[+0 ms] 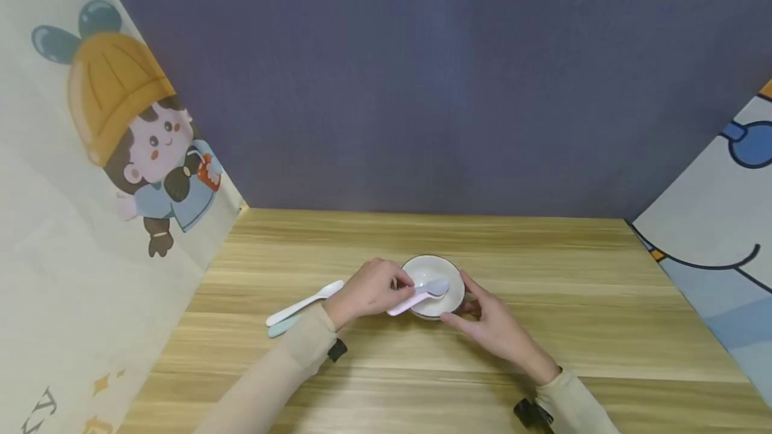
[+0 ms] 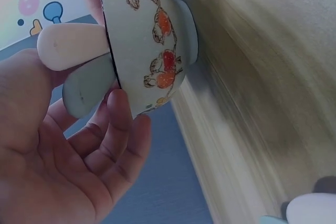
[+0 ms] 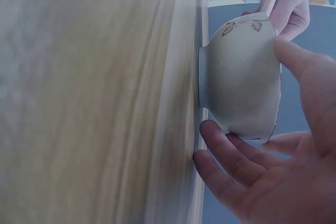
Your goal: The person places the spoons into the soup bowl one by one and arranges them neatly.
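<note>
Wood-grain tabletop up close. Right hand grips the upright white bowl, thumb and fingers curved around its right side. Left hand at the bowl's left, nearer the handles of blue-grey spoon and pink spoon; fingers bent there, pinching or merely touching, cannot tell. Spoon heads in bowl, long axes slanting, handles over rim leftward. Dark wall beyond.

Pale beige sleeves; small black devices at both wrists
</note>
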The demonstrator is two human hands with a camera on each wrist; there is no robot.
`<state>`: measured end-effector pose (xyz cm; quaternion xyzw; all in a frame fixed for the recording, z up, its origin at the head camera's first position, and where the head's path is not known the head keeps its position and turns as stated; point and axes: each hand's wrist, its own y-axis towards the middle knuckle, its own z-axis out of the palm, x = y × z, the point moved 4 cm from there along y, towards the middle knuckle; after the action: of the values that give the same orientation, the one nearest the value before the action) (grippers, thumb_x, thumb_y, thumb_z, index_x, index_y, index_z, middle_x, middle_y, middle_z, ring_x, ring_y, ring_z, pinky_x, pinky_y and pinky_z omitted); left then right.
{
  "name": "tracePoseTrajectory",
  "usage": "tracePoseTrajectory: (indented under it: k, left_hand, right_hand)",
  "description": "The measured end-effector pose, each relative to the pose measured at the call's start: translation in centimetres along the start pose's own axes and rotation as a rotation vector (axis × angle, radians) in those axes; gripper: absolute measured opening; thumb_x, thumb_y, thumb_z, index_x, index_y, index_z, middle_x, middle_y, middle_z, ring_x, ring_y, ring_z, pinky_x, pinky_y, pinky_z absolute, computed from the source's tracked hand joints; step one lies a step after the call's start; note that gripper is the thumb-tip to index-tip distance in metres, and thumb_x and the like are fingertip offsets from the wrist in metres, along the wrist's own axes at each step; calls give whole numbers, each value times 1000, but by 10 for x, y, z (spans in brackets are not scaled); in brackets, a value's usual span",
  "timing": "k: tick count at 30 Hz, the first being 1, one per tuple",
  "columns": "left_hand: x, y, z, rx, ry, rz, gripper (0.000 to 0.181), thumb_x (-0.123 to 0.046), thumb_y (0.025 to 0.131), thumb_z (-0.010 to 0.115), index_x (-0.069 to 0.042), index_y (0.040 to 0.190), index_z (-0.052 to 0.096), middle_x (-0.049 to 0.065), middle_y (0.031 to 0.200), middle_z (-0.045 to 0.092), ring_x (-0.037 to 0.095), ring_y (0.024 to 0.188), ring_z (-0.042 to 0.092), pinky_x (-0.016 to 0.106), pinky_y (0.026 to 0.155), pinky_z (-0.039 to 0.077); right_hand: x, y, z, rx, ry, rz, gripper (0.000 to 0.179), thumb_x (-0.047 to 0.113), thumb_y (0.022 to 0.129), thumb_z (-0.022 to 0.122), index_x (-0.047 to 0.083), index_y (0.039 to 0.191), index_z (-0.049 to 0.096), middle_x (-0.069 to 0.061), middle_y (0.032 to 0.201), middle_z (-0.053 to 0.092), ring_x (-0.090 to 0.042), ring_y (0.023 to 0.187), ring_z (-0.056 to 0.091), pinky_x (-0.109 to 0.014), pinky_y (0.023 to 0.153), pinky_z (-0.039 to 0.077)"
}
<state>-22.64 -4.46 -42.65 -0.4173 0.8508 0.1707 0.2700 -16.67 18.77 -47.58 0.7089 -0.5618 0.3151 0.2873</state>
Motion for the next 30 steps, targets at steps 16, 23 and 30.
tracePoseTrajectory:
  k: [16, 23, 30]
  left_hand:
    - [4, -10, -3, -5, -40, 17, 17, -26, 97, 74, -18, 107, 86, -8, 95, 78, 0, 72, 59, 21, 66, 50]
    - [9, -18, -7, -41, -25, 56, 22, -28, 98, 73, -15, 111, 84, -8, 95, 77, 1, 76, 60, 22, 72, 50]
    - [15, -26, -11, -62, -90, 26, 22, -28, 99, 72, -15, 114, 84, -10, 95, 75, 2, 76, 61, 22, 68, 51]
  right_hand:
    - [2, -1, -2, 15, -20, 32, 103, 48, 92, 83, 2, 167, 30, -1, 109, 79, -13, 101, 76, -40, 94, 61]
    - [1, -1, -2, 16, -6, 28, 103, 46, 91, 84, 3, 167, 29, -2, 108, 80, -14, 101, 77, -39, 94, 62]
    - [-1, 0, -1, 11, -7, 7, 102, 46, 92, 84, 3, 167, 30, -1, 109, 79, -11, 100, 77, -39, 94, 62]
